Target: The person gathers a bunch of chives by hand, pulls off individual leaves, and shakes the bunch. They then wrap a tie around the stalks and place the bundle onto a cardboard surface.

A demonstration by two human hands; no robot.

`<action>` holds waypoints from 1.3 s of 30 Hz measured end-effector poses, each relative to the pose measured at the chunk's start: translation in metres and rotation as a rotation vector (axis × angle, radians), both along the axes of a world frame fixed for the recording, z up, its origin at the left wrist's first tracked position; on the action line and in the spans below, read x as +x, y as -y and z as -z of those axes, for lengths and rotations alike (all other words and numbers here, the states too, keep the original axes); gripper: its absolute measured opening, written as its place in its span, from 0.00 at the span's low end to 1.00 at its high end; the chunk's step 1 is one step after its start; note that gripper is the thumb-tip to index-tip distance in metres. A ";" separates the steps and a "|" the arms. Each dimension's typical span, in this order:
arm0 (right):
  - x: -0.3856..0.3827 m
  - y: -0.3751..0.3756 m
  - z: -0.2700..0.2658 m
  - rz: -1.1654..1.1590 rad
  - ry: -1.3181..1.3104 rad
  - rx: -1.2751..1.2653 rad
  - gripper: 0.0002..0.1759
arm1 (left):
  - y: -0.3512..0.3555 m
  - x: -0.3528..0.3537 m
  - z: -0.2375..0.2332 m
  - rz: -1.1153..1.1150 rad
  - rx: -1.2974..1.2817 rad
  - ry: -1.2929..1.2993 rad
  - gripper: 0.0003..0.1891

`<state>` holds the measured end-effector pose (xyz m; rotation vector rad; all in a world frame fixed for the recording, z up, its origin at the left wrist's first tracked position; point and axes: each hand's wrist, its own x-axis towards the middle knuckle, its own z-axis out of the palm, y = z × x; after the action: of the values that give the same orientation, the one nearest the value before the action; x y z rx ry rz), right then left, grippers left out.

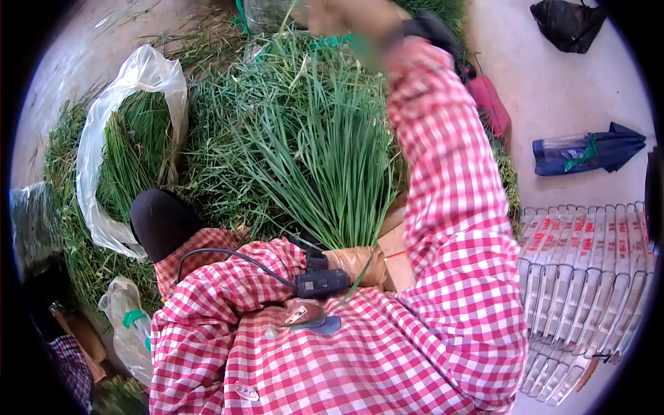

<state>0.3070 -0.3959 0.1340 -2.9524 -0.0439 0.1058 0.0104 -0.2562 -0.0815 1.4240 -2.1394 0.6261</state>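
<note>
Close to my chest, my left hand [356,266] is wrapped round the lower end of a bunch of chives [332,166]. The long green leaves fan out away from me. A single leaf hangs down over the hand onto the checked shirt. My right hand [356,17] is stretched out at the top of the view, above the far side of the greenery. Motion blurs its fingers, and a green leaf shows beside them. Under the bunch lies a big heap of loose, tangled chives [214,145].
An open clear plastic bag [93,173] on the left holds more chives. Another plastic bag [128,318] lies below it. On the right are stacked wire-edged racks [588,277], a dark blue packet [588,152] and a black bag [567,24]. Part of another person's checked sleeve [69,366] shows lower left.
</note>
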 end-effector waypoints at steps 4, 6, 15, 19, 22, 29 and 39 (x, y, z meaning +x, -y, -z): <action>-0.022 0.040 0.031 0.328 -0.079 -0.117 0.24 | 0.000 0.003 -0.005 -0.053 -0.042 0.017 0.11; -0.073 0.045 0.019 0.537 -0.008 0.243 0.25 | -0.009 0.006 -0.022 -0.190 -0.027 0.294 0.10; -0.119 0.073 0.085 0.018 -0.347 0.068 0.31 | 0.008 -0.075 0.145 0.917 0.350 -2.718 0.10; -0.099 0.075 0.062 0.291 -0.073 0.783 0.08 | -0.006 -0.046 0.114 0.907 0.643 -2.462 0.15; -0.077 0.086 0.015 0.204 0.130 0.539 0.09 | -0.001 -0.063 0.137 1.194 0.377 -2.582 0.15; -0.047 0.103 -0.083 -0.064 0.580 0.968 0.05 | 0.017 -0.125 0.205 1.856 -0.374 -2.655 0.16; -0.141 0.108 0.038 0.632 -0.020 0.718 0.10 | 0.002 -0.027 0.020 1.799 0.209 -2.680 0.08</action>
<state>0.1664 -0.5035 0.0958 -2.1265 0.6915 0.0191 -0.0169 -0.2584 -0.1017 -0.5590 -0.1431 -1.3858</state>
